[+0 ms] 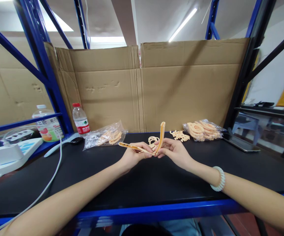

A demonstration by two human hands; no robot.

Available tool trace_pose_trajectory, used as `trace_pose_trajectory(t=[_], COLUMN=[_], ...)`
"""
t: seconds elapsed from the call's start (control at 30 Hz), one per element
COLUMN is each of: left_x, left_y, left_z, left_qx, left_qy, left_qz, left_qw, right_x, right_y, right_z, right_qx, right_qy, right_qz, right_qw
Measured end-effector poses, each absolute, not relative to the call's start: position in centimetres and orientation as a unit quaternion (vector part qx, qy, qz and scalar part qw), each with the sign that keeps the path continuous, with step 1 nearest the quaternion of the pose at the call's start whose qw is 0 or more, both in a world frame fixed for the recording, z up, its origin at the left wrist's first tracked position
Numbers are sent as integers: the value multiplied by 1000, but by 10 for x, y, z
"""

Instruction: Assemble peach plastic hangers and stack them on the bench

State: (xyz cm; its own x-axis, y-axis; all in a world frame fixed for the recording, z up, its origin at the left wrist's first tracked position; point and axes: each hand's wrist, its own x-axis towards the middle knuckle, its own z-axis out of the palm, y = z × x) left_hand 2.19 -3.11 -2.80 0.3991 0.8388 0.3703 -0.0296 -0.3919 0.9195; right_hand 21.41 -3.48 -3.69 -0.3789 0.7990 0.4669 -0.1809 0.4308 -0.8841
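Observation:
Both my hands meet above the middle of the black table [142, 183]. My left hand [132, 154] pinches a flat peach plastic strip [132, 147] that points left and lies nearly level. My right hand [173, 151] pinches a second peach plastic strip [160, 136] that stands almost upright. The two strips join at their lower ends between my fingertips, forming a V. Just behind my fingers lie a few loose peach curved pieces [152, 140] on the table.
A clear bag of peach parts [106, 135] lies back left, another bag [203, 129] back right, with loose parts [179, 134] beside it. A water bottle [80, 120], a drink bottle [47, 124], a white power strip [6, 154] with cable and a cardboard wall [156, 85] ring the table.

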Motion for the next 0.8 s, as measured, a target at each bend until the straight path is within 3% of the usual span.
trace_pose_trajectory(t=[0.8], left_x=[25], left_y=[-35], left_z=[-28], left_qx=[680], left_qy=[269], left_qz=[460], left_qw=[503], right_x=[210], right_y=[-41], right_z=[-37], right_qx=[-223], right_qy=[-681], right_qz=[476], right_qw=[510])
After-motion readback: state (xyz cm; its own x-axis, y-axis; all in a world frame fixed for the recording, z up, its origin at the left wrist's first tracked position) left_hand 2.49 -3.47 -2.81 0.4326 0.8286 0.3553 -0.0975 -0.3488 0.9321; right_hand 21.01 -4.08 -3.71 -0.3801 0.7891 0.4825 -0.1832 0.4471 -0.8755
